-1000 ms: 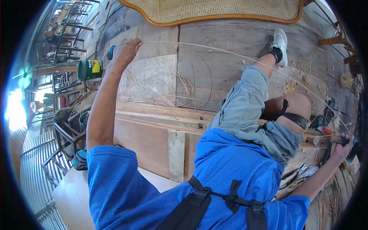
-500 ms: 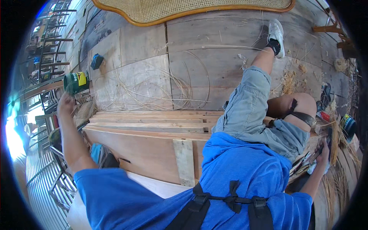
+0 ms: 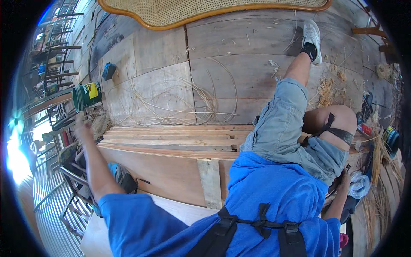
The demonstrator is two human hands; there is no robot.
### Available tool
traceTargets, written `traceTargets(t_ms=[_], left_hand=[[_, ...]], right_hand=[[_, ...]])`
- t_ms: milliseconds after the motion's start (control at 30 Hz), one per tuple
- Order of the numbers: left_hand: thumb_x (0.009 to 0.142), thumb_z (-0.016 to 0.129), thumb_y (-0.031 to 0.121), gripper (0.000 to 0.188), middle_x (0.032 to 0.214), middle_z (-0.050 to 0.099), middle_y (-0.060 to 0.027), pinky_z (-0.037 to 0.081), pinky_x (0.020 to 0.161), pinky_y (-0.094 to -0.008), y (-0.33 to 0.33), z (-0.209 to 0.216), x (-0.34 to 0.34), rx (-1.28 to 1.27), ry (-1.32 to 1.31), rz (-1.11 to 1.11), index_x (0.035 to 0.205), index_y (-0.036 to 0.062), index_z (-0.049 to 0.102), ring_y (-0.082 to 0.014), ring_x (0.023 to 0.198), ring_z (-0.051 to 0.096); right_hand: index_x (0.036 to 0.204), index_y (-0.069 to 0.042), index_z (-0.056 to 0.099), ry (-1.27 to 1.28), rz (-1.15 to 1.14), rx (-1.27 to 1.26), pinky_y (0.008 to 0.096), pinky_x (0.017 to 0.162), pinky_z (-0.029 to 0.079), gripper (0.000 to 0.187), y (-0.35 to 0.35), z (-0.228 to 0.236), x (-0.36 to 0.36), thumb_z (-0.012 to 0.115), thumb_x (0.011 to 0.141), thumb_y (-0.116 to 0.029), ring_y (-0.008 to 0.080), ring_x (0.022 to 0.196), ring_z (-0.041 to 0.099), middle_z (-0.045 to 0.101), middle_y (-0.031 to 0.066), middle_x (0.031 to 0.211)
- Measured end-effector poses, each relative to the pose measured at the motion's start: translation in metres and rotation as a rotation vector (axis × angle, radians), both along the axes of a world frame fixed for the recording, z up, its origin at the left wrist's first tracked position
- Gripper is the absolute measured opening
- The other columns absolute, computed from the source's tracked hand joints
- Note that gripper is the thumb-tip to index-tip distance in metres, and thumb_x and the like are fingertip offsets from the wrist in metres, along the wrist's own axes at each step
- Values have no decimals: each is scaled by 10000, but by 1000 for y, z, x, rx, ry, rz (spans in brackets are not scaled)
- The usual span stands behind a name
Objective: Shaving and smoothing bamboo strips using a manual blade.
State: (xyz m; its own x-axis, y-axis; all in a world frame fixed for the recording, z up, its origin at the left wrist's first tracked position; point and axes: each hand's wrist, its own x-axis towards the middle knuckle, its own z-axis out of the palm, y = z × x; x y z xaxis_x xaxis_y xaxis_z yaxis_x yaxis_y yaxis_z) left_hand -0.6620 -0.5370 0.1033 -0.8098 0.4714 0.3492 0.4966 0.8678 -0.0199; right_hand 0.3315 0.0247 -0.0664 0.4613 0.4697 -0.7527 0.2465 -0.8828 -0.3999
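Head view: pale strands [image 3: 210, 104] curl loosely; left hand [image 3: 83, 127] and right hand [image 3: 343, 181] fingers unclear.

I see cane strands [image 3: 209, 104] on the floor [image 3: 158, 47] beyond the planks [image 3: 171, 142], a cane panel [image 3: 214, 7] toward its far edge, a bucket [image 3: 85, 97] left and probably a tub [image 3: 391, 140] far right.

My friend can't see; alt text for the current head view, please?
A blue-shirted person has the left hand, blurred, out near a green bucket and the right hand low beside the shorts. Pale strands lie loose on the floor.
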Motion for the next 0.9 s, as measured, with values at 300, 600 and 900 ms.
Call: traceTargets(t_ms=[300, 600, 900], left_hand=[[817, 511, 146, 165, 785, 609, -69, 453, 526, -286, 219, -388, 223, 203, -709, 126, 901, 57, 622, -148, 586, 561], [800, 540, 209, 341, 1038, 585, -231, 436, 850, -433, 253, -456, 360, -376, -1106, -192, 1086, 33, 593, -403, 988, 530], [816, 517, 241, 340, 1070, 568, -234, 421, 844, -411, 368, -349, 379, -300, -1002, -317, 1032, -9, 597, -325, 967, 548]], right_hand=[[825, -85, 527, -27, 121, -55, 273, 424, 366, 178, -54, 8, 31, 596, 836, -248, 147, 453, 450, 459, 4, 580], [749, -81, 537, -145, 151, -88, 252, 373, 318, 172, -78, 41, 3, 559, 848, -220, 103, 412, 406, 415, -15, 540], [799, 16, 590, -285, 469, 83, 319, 514, 459, 344, -12, 25, -63, 573, 820, -328, 194, 552, 593, 592, 103, 612]])
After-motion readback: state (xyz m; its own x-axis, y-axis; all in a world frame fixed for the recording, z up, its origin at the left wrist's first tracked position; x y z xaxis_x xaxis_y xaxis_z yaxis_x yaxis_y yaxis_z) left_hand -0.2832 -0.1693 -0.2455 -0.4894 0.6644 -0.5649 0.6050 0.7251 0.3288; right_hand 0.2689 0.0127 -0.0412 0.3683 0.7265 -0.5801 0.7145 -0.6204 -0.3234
